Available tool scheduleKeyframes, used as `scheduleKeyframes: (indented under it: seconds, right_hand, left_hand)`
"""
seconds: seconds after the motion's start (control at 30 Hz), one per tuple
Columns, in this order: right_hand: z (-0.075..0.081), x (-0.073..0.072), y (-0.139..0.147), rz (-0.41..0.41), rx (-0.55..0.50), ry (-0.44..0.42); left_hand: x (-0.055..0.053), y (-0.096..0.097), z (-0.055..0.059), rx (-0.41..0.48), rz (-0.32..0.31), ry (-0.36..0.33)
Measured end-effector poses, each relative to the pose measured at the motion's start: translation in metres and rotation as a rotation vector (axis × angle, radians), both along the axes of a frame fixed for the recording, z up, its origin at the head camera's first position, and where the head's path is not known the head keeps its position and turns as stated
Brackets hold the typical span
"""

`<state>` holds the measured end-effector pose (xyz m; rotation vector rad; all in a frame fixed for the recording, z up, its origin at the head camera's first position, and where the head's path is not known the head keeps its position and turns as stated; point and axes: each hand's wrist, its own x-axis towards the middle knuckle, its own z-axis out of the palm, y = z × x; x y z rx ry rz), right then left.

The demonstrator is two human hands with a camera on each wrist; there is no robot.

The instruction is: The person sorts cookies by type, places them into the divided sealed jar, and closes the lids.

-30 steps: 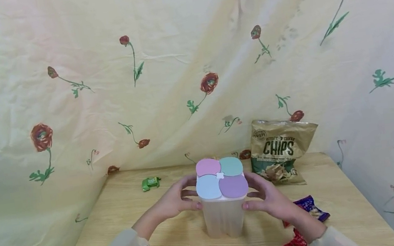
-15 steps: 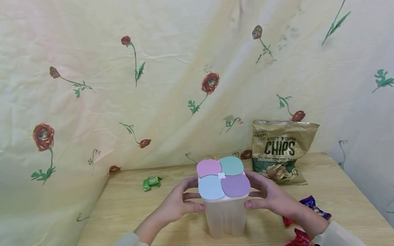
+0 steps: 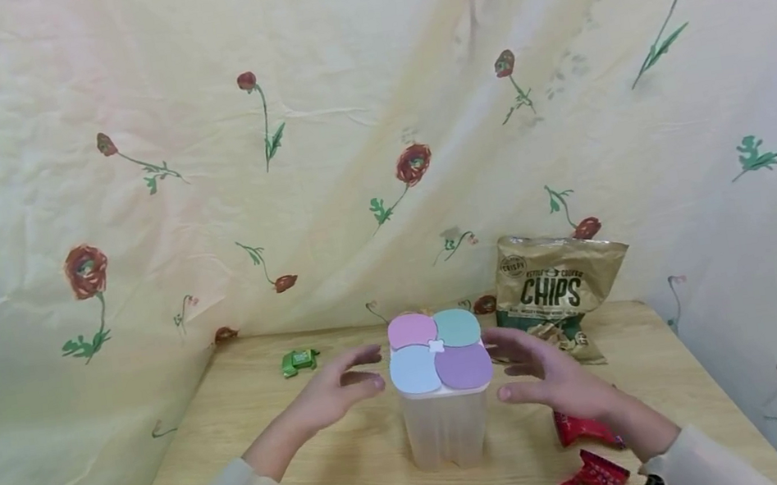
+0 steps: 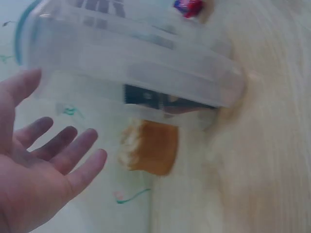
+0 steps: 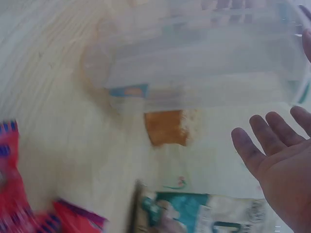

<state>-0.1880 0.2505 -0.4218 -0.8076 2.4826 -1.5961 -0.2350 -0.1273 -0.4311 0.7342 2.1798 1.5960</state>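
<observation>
A tall translucent container point(image 3: 447, 429) stands upright mid-table under a lid point(image 3: 462, 366) of pink, green, blue and purple petals. To its left my left hand point(image 3: 338, 390) is held with spread, relaxed fingers, a gap between it and the wall. On the other side my right hand point(image 3: 548, 369) is likewise spread, its fingertips close to the lid's edge. Both wrist views show bare palms facing the container point(image 4: 131, 53). Behind it sits a brown block that looks like bread point(image 4: 153, 148), hidden in the head view.
A gold and green chips bag point(image 3: 552, 294) leans at the back right, partly behind my right hand. Red snack packets point(image 3: 592, 483) lie near my right forearm. A small green packet point(image 3: 298, 361) lies at the back left. Flowered cloth point(image 3: 332, 159) hangs around the table.
Both hands have let go of the container's sides and drawn outward, left hand to the left, right hand to the right. The container stays in place.
</observation>
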Motion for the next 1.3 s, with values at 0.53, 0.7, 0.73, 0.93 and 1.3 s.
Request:
scheduleKeyframes:
  seconds: [0.53,0.7,0.73,0.93,1.3]
  right_hand:
    - [0.07,0.016,-0.011,0.009,0.197,0.366]
    - [0.074,0.015,-0.023,0.028,0.266,0.411]
    - [0.074,0.015,-0.024,0.028,0.278,0.42]
    - [0.072,0.008,-0.031,0.045,0.325,0.44]
    - [0.069,-0.002,-0.027,0.119,0.336,0.488]
  left_hand:
    - [0.016,0.023,0.075,-0.131,0.07,0.189]
    - [0.021,0.038,0.082,-0.236,0.041,0.235]
    - [0.021,0.04,0.083,-0.244,0.032,0.249]
    - [0.015,0.048,0.081,-0.239,-0.059,0.341]
    - [0.013,0.047,0.077,-0.33,-0.075,0.457]
